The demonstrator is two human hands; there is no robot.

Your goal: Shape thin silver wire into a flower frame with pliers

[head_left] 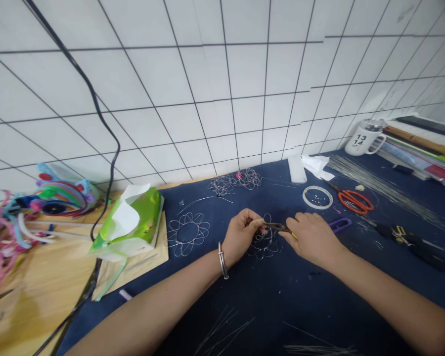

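My left hand (244, 232), with a silver bangle at the wrist, pinches a flower-shaped wire piece (264, 247) over the dark blue cloth. My right hand (313, 237) is wrapped round pliers (278, 226) with a bit of yellow handle showing. The jaws of the pliers meet the wire at my left fingertips, which partly hide the spot. Left of my left hand, a second wire flower (188, 234) lies flat. Behind my hands sit more looped wire flowers (248, 179), one with a pink centre.
Orange-handled scissors (355, 200), a round dish of beads (317, 198), a purple cutter (339, 225) and black-handled pliers (411, 242) lie at right. Straight wires (385, 185) and a mug (364, 138) are behind them. A green tissue pack (154, 210) sits left, near a black cable (113, 163).
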